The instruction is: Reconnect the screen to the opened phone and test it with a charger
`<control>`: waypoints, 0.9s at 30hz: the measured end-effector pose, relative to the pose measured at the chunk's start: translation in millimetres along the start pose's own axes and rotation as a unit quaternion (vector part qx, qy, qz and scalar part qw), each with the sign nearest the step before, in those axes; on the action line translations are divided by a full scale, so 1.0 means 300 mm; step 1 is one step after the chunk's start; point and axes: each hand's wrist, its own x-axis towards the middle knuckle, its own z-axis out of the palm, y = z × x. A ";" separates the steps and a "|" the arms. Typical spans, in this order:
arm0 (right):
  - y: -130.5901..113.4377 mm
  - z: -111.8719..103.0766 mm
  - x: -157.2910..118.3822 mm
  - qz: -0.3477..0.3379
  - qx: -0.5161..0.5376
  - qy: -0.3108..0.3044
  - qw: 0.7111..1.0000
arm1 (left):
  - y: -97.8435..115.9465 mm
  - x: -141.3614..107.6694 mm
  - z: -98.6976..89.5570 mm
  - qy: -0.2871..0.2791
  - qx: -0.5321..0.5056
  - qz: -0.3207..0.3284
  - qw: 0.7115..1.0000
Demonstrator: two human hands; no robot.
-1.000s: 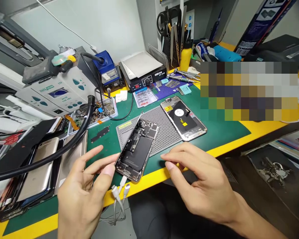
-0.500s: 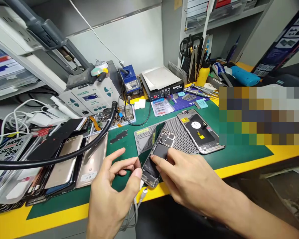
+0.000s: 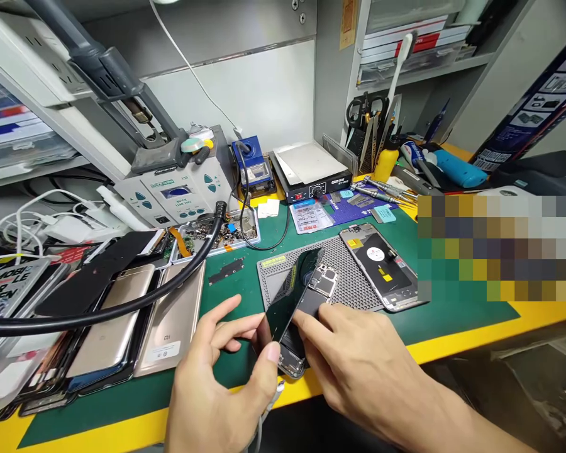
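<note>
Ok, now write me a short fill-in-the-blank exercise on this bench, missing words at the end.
1. The left hand holds the tilted screen of the open phone, while the ____ hand reaches over its insides.
2. The round sticker on the separate phone panel is ____.
3. The broad mat under the perforated pad is ____.

Missing words: right; white; green.

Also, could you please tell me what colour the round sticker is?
The round sticker is white, seen best in the head view.
</note>
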 end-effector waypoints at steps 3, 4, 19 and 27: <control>-0.005 0.001 0.001 0.005 0.001 0.005 1.000 | 0.006 0.008 -0.003 0.000 0.000 -0.013 1.000; -0.006 0.001 0.000 0.004 0.000 0.006 1.000 | 0.010 0.010 -0.005 -0.002 0.001 -0.017 1.000; 0.013 -0.021 0.029 0.025 -0.035 -0.023 0.999 | 0.054 0.025 -0.029 -0.033 -0.020 -0.058 0.998; 0.011 -0.023 0.042 0.011 -0.051 -0.032 0.998 | 0.109 0.032 -0.013 0.003 -0.056 -0.138 0.989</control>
